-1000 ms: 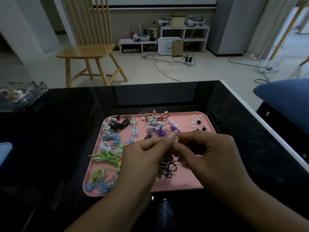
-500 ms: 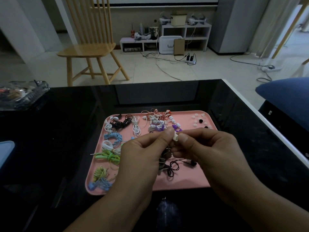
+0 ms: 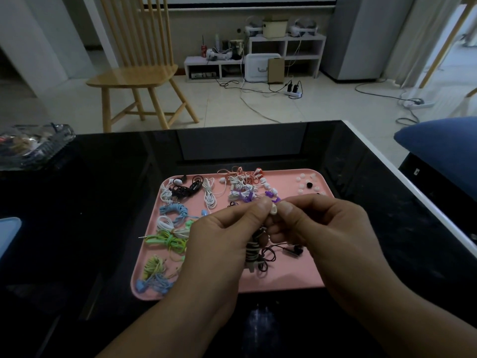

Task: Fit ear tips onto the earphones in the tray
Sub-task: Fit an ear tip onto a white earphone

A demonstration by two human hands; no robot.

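Little has been moved since a second ago: both hands are kept together above the middle of the pink tray [image 3: 284,282], and the small white ear tip [image 3: 273,209] is now seen more plainly between the fingertips. It is pinched by the left hand [image 3: 219,236] and the right hand [image 3: 327,228], thumbs and forefingers clamped on it from either side. A wound bundle of black-and-white earphones [image 3: 254,250] is hung below the fingers, its loose black cable trailed onto the tray toward 4 o'clock.

On the tray, coiled earphone sets are laid out: black and white ones [image 3: 180,189] at 11 o'clock, a blue coil [image 3: 174,211] and a green coil [image 3: 165,240] at 9 o'clock, a yellow-and-blue tangle [image 3: 154,276] at 7 o'clock, white, orange and purple sets [image 3: 245,187] at 12 o'clock. Loose ear tips [image 3: 305,184], mostly white with a few black, are scattered at 1 o'clock.

The tray is set on a black glossy worktop [image 3: 90,228]. A clear dish [image 3: 33,146] is placed at its 10 o'clock edge, and a wooden chair [image 3: 136,73] is stood on the floor beyond.
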